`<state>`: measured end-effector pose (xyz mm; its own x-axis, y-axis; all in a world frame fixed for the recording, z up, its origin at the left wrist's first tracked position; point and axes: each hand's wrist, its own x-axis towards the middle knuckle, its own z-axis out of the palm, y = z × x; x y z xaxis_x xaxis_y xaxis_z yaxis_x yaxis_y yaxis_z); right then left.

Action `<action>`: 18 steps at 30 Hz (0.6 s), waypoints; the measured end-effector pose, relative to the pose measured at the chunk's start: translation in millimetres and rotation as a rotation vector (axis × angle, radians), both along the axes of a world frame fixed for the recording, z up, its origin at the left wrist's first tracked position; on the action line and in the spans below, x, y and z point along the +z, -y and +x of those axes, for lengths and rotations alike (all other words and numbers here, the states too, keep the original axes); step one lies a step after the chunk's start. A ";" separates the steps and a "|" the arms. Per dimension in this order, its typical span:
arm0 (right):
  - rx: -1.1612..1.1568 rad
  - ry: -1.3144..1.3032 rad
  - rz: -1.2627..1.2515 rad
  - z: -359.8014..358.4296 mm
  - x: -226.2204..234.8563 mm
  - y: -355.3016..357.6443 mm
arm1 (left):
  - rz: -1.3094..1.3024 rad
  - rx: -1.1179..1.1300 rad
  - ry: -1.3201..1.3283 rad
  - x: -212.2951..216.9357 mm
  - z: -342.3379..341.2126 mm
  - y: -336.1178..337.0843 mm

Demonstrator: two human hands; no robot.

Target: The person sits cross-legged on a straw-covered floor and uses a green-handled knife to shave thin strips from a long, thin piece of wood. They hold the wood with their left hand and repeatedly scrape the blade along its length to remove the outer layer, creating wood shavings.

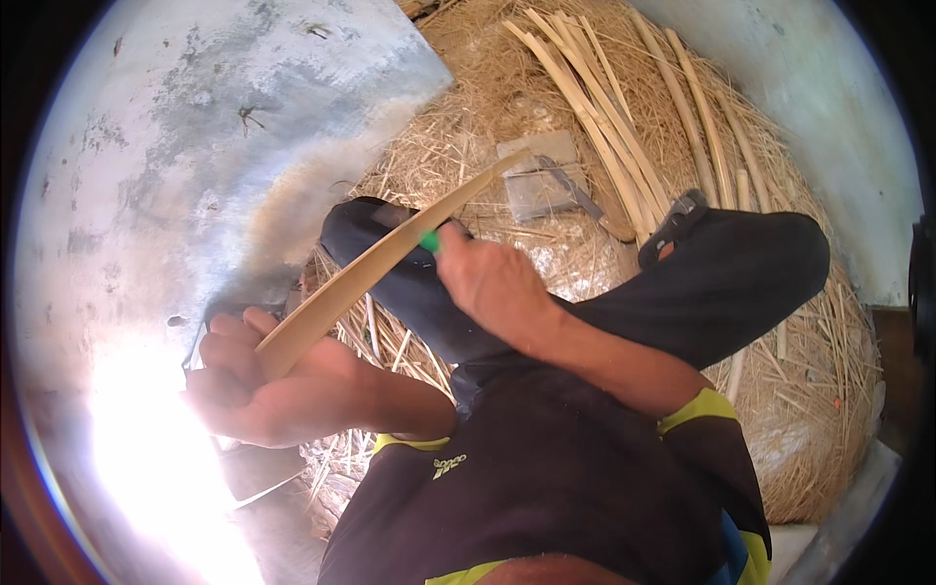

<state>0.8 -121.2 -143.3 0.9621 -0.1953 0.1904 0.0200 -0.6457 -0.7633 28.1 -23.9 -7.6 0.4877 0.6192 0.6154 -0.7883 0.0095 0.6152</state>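
A long pale strip, apparently split bamboo [366,268], slants from the lower left up to the middle. Its broad lower end rests in my left hand [283,385], whose fingers curl around it. My right hand [497,283] is closed beside the strip's middle. Something green [429,240] shows at its fingers, against the strip's edge; whether this is a tool's handle or a finger wrap I cannot tell. Most of what the right hand grips is hidden. Beyond the strip's thin far end lies a curved blade with a wooden handle [590,203].
Grey flat blocks [539,180] lie under the curved blade. A bundle of pale split strips [600,117] and several round sticks [697,107] lie at the back right. Shavings [439,122] cover the floor. My bent legs [721,273] frame the area; a stained wall [244,117] stands left.
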 end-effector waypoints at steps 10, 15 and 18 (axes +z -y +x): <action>0.005 -0.037 0.015 18.5 -39.9 17.2 | 0.081 -0.009 0.016 4.1 2.0 -0.2; 0.028 -0.005 0.070 18.7 -25.1 17.4 | -0.014 0.011 -0.016 2.2 10.3 -2.7; -0.036 -0.123 -0.047 30.9 -50.2 31.1 | -0.017 -0.020 -0.006 2.5 4.6 -0.1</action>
